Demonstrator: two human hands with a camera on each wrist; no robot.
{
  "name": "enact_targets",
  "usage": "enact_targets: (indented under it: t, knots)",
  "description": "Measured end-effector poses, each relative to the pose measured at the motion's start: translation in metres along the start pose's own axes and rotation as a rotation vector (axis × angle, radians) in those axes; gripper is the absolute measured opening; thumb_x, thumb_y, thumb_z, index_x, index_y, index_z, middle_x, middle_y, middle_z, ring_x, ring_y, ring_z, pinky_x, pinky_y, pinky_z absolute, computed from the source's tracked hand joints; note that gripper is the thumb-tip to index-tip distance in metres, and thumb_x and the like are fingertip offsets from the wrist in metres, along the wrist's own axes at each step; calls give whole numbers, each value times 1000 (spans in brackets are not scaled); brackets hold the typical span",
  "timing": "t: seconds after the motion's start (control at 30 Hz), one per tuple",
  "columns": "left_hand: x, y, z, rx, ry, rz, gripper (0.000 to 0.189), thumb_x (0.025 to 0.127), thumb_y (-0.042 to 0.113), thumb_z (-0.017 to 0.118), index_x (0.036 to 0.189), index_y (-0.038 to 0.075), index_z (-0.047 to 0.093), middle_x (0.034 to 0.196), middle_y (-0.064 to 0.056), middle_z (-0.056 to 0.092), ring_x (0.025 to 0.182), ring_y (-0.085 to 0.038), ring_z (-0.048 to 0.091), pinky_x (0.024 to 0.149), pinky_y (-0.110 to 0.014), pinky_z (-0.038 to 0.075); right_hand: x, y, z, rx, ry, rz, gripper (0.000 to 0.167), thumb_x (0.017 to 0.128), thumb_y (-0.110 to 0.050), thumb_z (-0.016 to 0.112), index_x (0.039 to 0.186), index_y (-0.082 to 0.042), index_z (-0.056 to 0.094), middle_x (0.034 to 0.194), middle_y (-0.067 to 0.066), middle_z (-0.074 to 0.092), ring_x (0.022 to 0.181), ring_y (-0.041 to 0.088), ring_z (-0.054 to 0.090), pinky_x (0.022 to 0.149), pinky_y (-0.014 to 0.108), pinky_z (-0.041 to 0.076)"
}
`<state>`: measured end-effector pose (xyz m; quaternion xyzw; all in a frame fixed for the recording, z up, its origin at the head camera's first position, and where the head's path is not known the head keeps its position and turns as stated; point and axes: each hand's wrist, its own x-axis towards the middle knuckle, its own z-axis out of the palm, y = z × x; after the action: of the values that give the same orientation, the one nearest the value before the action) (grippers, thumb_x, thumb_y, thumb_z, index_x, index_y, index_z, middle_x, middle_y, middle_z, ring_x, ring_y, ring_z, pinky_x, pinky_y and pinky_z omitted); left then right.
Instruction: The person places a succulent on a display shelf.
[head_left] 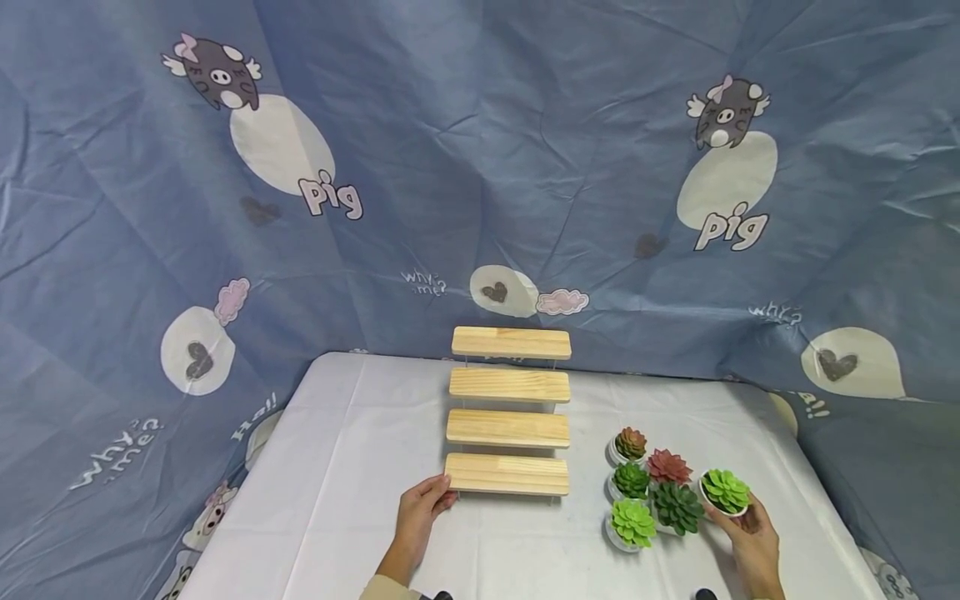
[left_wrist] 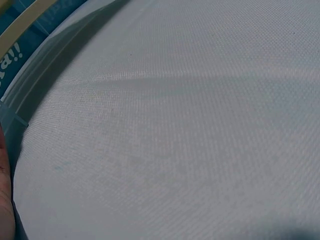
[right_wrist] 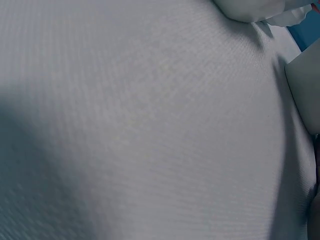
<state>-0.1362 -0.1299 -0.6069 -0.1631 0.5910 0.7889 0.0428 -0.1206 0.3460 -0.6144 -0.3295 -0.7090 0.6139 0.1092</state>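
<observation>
A four-step display stand with pale wooden boards point(head_left: 507, 474) and clear supports stands mid-table in the head view. At the left end of its lowest board, my left hand point(head_left: 422, 508) pinches the corner between thumb and fingers. My right hand point(head_left: 752, 546), to the right of the plant group, holds a bright green artificial succulent point(head_left: 725, 490) by its white pot. That hand's fingers curl round the pot's near right side. In the right wrist view, a white pot point(right_wrist: 306, 90) shows at the right edge, with part of the hand below it.
Left of the held plant, several potted succulents cluster on the white tablecloth point(head_left: 345, 467): a reddish one point(head_left: 669, 467), an orange-green one point(head_left: 631, 443), dark green ones point(head_left: 677, 507) and a light green one point(head_left: 632, 523). Blue patterned curtain point(head_left: 525, 167) hangs behind and beside the table.
</observation>
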Motion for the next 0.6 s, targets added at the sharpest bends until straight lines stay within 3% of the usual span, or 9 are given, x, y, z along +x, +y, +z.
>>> enact_targets:
  t: [0.2, 0.4, 0.5, 0.6]
  knots:
    - [1, 0, 0, -3, 5, 0, 32, 91, 12, 66, 107, -15, 61, 79, -3, 69, 72, -10, 65, 69, -19, 56, -6, -10, -4, -17, -11, 9, 93, 80, -23, 79, 153, -11, 22, 151, 13, 32, 124, 4, 40, 93, 5, 37]
    - [3, 0, 1, -18, -5, 2, 30, 90, 10, 67, 105, -15, 62, 79, -4, 69, 73, -10, 66, 71, -20, 56, -11, -23, -8, 17, 14, 24, 90, 82, -27, 78, 153, -11, 24, 128, -7, 46, 98, -4, 42, 74, -1, 37]
    - [3, -1, 0, -19, -2, -5, 28, 90, 12, 68, 103, -13, 63, 79, -4, 69, 73, -10, 66, 71, -20, 56, -11, -27, -9, 64, 13, -6, 90, 81, -26, 80, 152, -10, 26, 119, -13, 48, 93, -6, 43, 72, 0, 39]
    - [2, -1, -1, -17, -4, -9, 28, 90, 12, 68, 103, -12, 63, 80, -4, 69, 74, -10, 66, 72, -20, 56, -3, -24, -11, 71, 13, -39, 91, 79, -25, 81, 151, -11, 28, 122, -13, 49, 92, -8, 44, 75, 1, 40]
